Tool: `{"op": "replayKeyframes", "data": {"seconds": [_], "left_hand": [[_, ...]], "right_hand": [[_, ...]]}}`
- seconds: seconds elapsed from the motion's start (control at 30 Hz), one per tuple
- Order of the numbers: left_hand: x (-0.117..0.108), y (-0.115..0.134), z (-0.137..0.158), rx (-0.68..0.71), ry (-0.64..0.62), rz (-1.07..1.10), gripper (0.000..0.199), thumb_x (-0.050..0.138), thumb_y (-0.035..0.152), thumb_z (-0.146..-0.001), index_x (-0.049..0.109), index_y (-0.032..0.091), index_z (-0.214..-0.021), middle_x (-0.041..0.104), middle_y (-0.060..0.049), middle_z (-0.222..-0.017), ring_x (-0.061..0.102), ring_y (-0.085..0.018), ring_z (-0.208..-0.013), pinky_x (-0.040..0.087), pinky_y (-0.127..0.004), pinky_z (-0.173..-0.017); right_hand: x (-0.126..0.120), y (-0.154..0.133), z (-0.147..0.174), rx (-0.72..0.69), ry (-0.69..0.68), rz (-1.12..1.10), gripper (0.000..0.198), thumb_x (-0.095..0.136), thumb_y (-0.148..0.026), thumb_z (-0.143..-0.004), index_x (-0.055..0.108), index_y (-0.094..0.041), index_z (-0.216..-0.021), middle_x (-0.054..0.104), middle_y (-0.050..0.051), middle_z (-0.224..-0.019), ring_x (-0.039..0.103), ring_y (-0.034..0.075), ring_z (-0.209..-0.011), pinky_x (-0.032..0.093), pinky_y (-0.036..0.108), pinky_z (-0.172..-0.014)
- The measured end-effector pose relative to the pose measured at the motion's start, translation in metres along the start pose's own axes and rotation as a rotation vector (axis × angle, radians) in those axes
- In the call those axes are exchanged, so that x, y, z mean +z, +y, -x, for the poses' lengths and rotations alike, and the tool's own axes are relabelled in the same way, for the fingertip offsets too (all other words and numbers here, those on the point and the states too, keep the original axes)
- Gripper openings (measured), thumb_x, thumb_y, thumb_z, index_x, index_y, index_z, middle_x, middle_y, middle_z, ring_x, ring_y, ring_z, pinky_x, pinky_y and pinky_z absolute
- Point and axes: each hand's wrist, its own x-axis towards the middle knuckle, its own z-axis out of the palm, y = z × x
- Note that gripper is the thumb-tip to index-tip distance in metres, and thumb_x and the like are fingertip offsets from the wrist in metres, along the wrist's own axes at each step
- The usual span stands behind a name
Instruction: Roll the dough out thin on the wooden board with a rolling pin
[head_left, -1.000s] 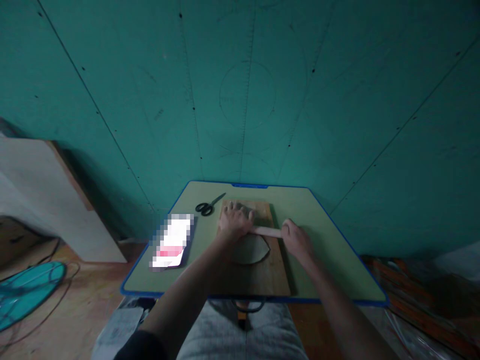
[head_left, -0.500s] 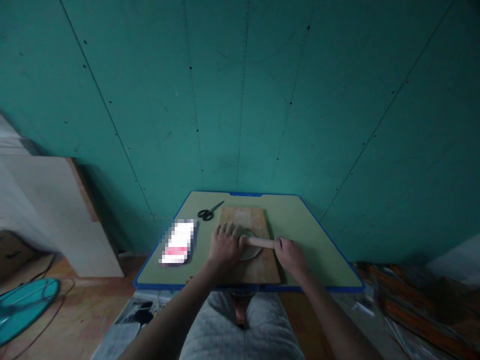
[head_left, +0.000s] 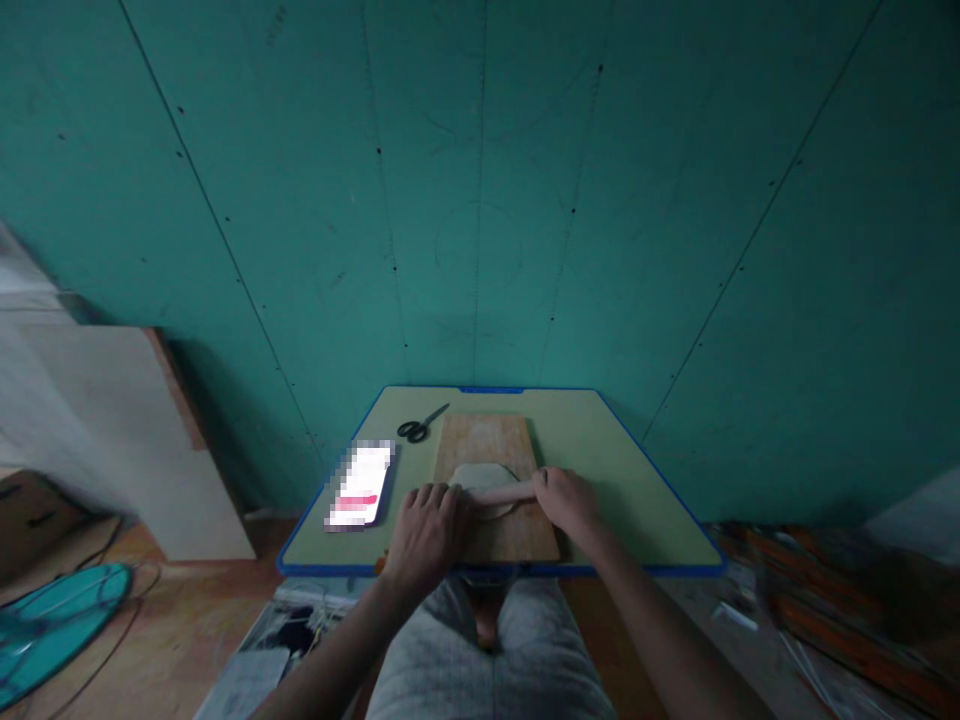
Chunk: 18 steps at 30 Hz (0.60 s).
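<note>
A pale rolling pin point(head_left: 499, 494) lies across a flat round of dough point(head_left: 484, 477) on a wooden cutting board point(head_left: 484, 435). At the pin's left end is my left hand point(head_left: 429, 525), its fingers closed over it. My right hand point(head_left: 566, 500) is wrapped round the other end. Most of the dough shows beyond the pin, with a small part on the near side. Both palms and the pin's ends are hidden.
The board rests on a small table point(head_left: 622, 480) with a blue rim. Black-handled scissors point(head_left: 421, 425) and a lit phone point(head_left: 362, 485) with a blurred screen lie left of the board. A green wall point(head_left: 480, 200) rises behind the table.
My left hand has moved left and toward me with its end of the rolling pin, so the pin now tilts the other way. More of the dough's far side shows.
</note>
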Motion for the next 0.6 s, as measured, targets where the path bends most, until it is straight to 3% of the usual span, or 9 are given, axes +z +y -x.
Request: {"op": "replayKeyframes", "data": {"seconds": [0.13, 0.27, 0.43, 0.6], "left_hand": [[0.002, 0.011, 0.005, -0.004, 0.033, 0.001, 0.03, 0.035, 0.031, -0.099, 0.061, 0.015, -0.104, 0.065, -0.015, -0.105, 0.058, -0.029, -0.102, 0.046, -0.043, -0.088], [0.008, 0.014, 0.007, -0.027, 0.078, 0.004, 0.046, 0.043, 0.042, -0.096, 0.051, 0.01, -0.128, 0.056, -0.021, -0.132, 0.047, -0.036, -0.127, 0.041, -0.047, -0.102], [0.006, 0.01, -0.004, -0.094, -0.024, 0.032, 0.052, 0.045, 0.05, -0.094, 0.05, 0.013, -0.131, 0.056, -0.017, -0.134, 0.047, -0.036, -0.126, 0.043, -0.046, -0.099], [0.0, 0.002, -0.019, -0.118, -0.072, 0.079, 0.042, 0.04, 0.049, -0.097, 0.055, 0.019, -0.123, 0.06, -0.011, -0.127, 0.052, -0.03, -0.118, 0.046, -0.042, -0.093]], "right_hand": [[-0.002, -0.004, -0.017, 0.075, -0.04, -0.07, 0.041, 0.029, -0.032, -0.098, 0.067, -0.019, -0.104, 0.071, 0.014, -0.109, 0.067, 0.024, -0.1, 0.045, 0.031, -0.078], [-0.004, -0.008, -0.036, 0.106, -0.078, -0.116, 0.038, 0.028, -0.034, -0.097, 0.058, -0.017, -0.113, 0.069, 0.015, -0.111, 0.067, 0.026, -0.1, 0.046, 0.034, -0.078], [-0.004, -0.012, -0.053, 0.121, -0.139, -0.124, 0.038, 0.03, -0.035, -0.096, 0.053, -0.015, -0.118, 0.066, 0.016, -0.117, 0.065, 0.027, -0.105, 0.046, 0.034, -0.081], [-0.008, -0.014, -0.062, -0.018, -0.182, 0.043, 0.038, 0.03, -0.027, -0.097, 0.06, -0.014, -0.116, 0.063, 0.018, -0.122, 0.061, 0.028, -0.114, 0.045, 0.034, -0.086]]}}
